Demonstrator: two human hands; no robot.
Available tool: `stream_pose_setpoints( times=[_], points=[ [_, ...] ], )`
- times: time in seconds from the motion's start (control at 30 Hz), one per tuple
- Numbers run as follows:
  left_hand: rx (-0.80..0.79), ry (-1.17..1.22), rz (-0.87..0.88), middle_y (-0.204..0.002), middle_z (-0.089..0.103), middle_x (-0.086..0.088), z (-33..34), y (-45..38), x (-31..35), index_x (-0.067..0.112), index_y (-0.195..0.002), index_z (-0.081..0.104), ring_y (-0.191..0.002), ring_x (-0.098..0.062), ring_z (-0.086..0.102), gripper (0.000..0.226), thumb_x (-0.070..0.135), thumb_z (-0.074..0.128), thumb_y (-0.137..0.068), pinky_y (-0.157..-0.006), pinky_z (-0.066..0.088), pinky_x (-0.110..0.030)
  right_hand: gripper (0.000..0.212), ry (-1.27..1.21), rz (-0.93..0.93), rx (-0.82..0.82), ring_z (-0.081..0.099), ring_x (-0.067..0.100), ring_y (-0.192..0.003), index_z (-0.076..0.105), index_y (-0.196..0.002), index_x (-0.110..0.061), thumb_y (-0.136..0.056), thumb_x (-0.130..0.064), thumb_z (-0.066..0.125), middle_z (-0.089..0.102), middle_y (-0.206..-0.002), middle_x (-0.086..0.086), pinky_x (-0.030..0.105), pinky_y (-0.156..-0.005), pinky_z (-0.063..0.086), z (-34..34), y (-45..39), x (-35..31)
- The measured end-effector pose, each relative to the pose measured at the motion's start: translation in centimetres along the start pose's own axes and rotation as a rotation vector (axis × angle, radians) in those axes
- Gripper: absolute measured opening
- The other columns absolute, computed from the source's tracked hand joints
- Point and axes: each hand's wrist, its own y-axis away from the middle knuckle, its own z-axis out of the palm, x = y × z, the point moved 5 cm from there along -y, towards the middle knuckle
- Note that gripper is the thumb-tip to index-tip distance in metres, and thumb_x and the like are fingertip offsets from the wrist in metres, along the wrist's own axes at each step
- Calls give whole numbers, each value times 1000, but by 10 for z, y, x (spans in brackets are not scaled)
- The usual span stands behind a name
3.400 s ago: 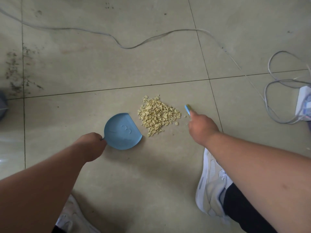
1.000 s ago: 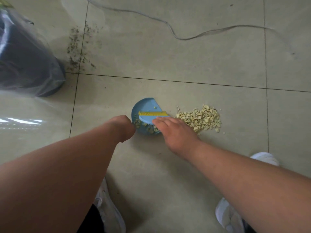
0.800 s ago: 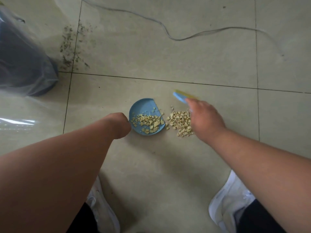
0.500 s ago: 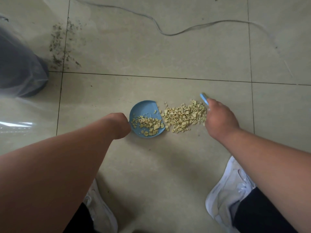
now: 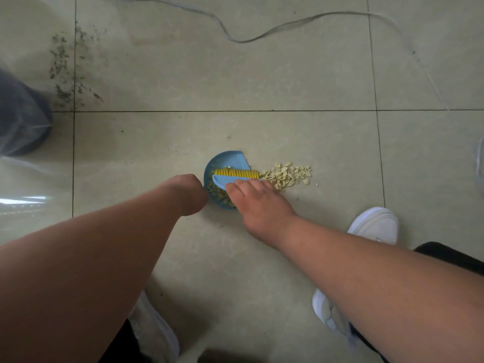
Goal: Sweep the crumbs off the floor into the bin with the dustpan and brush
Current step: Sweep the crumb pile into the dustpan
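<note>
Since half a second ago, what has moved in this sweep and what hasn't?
The right hand has swung the brush leftward from the far end of the crumbs onto the dustpan, carrying more crumbs in; a smaller pile remains on the floor. The left hand stays gripping the dustpan in place. The bin and cable are untouched.

Both bare forearms reach forward and converge, the left hand [image 5: 189,193] curled into a closed fist, the right hand [image 5: 258,203] just beside it, palm down, fingers extended forward.

Blue dustpan [image 5: 230,159], yellow-bristled brush [image 5: 237,174], beige crumbs [image 5: 288,175]
</note>
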Motion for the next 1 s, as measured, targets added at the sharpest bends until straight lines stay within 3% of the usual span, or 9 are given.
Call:
stream_pose_setpoints(
  times=[0.23, 0.33, 0.43, 0.6, 0.8, 1.0],
  points=[
    [14, -56, 4, -123, 68, -12, -7, 3, 0, 9, -117, 71, -111, -31, 65, 36, 24, 43, -99, -90, 54, -36, 56, 58, 83, 111, 65, 41, -104, 61, -126, -3, -80, -15, 32, 67, -119, 20, 52, -90, 51, -26, 14, 63],
    [10, -103, 27, -120, 68, -9, -9, 3, -3, 12, -112, 71, -107, -30, 65, 34, 27, 43, -98, -87, 54, -35, 54, 120, 306, 81, 61, 43, -105, 57, -129, -4, -82, -15, 33, 64, -121, 21, 51, -89, 48, -32, 31, 117],
    [0, -124, 28, -112, 69, -6, -6, 3, -8, 17, -102, 69, -98, -28, 65, 30, 32, 44, -94, -83, 56, -35, 52, 169, 489, -39, 57, 42, -108, 48, -136, -5, -85, -8, 47, 60, -126, 20, 48, -88, 45, -25, 50, 146],
    [-18, -114, 32, -109, 68, -6, 0, 8, -3, 18, -104, 70, -100, -29, 65, 34, 36, 42, -93, -89, 58, -38, 51, 156, 413, -74, 60, 43, -97, 51, -134, 2, -85, -7, 59, 62, -114, 25, 47, -78, 53, -3, 45, 114],
    [-57, -106, 45, -116, 69, -7, 7, 13, 12, 17, -111, 70, -102, -29, 65, 38, 34, 42, -91, -91, 58, -39, 56, -21, 276, -47, 57, 44, -107, 43, -143, 6, -93, -16, 56, 57, -124, 29, 53, -91, 53, 17, 20, 41],
    [-124, -126, 63, -126, 65, -10, 21, 13, 21, 9, -127, 68, -118, -30, 63, 38, 24, 40, -106, -95, 53, -37, 59, -69, 208, -9, 56, 40, -102, 45, -142, 4, -88, -14, 59, 58, -121, 24, 50, -87, 53, 24, 14, -2]
  ],
)
